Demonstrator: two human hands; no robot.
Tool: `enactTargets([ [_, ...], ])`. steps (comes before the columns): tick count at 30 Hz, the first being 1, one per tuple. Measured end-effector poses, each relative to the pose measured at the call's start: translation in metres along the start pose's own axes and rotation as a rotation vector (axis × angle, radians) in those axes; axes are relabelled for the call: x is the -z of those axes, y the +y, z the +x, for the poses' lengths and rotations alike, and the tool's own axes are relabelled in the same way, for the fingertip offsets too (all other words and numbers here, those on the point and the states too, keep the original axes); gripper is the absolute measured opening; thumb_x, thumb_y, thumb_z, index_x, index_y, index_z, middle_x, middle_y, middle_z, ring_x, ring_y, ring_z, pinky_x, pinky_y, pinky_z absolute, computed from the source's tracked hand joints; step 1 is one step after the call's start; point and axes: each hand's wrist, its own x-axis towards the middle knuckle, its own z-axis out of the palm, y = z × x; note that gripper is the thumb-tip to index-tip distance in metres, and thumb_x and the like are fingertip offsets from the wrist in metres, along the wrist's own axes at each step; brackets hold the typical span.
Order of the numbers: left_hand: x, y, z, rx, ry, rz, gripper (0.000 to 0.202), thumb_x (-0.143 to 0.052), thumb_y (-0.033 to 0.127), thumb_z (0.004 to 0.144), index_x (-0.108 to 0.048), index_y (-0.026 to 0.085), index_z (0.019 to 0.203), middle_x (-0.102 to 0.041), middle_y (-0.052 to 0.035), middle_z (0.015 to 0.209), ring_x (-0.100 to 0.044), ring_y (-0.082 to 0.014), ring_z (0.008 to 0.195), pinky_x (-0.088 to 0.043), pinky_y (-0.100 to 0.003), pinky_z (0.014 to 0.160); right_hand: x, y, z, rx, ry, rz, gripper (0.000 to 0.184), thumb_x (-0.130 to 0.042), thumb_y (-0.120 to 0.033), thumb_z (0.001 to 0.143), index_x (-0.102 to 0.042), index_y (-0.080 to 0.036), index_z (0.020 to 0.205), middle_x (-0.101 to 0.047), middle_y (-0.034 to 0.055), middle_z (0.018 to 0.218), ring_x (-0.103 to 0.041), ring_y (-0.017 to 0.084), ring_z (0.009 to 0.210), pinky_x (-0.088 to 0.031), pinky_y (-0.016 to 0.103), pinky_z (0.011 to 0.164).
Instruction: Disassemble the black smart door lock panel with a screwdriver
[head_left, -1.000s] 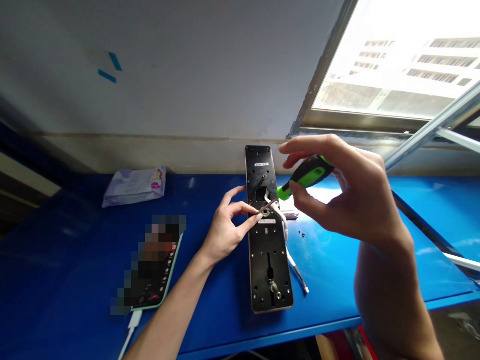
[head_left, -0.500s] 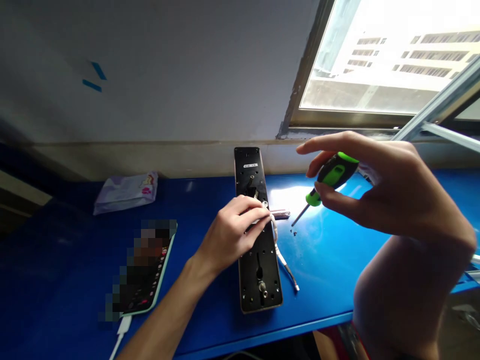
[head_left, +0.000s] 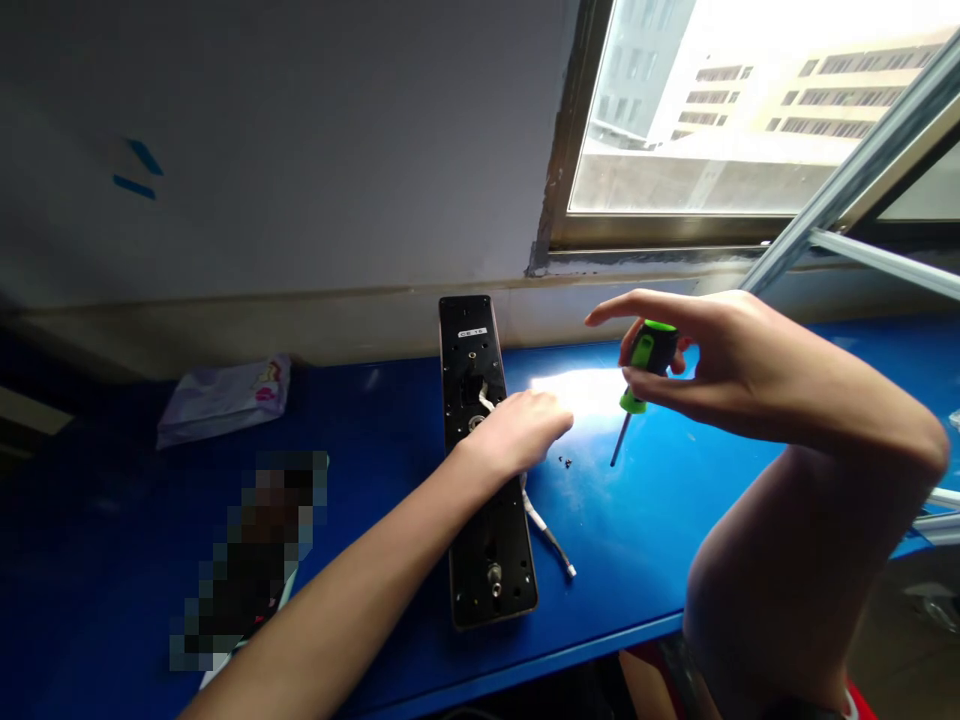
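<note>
The right hand is clamped on the green-and-black screwdriver, held above the blue worktop with its tip pointing down, near the tiny dark screws. The left hand lies across the right edge of the long black lock panel, fingers together over the white cable. Whether they grip anything cannot be told.
</note>
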Motion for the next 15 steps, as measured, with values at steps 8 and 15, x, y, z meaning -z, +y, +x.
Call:
enactTargets([
  [8, -0.002, 0.002, 0.014, 0.029, -0.123, 0.001, 0.032, -0.058, -0.004, 0.077, -0.079, 0.018, 0.084, -0.076, -0.0093, 0.087, -0.073, -0.0247, 0.081, -0.051, -0.03, 0.069, 0.002, 0.0, -0.001, -0.033, 0.0, 0.033, 0.047, -0.065, -0.032, 0.082, -0.07, -0.022, 0.127, -0.073, 0.0004, 0.079, -0.065, 0.014, 0.061, -0.05, 0.029, 0.059],
  [15, -0.003, 0.006, 0.017, 0.031, -0.203, -0.014, 0.032, -0.061, -0.002, 0.079, -0.082, 0.018, 0.094, -0.076, -0.0116, 0.094, -0.073, -0.0247, 0.081, -0.051, -0.029, 0.065, 0.004, 0.001, -0.003, -0.055, -0.033, 0.034, 0.044, -0.065, -0.033, 0.083, -0.07, -0.023, 0.126, -0.074, 0.0013, 0.082, -0.066, 0.015, 0.063, -0.05, 0.03, 0.058],
])
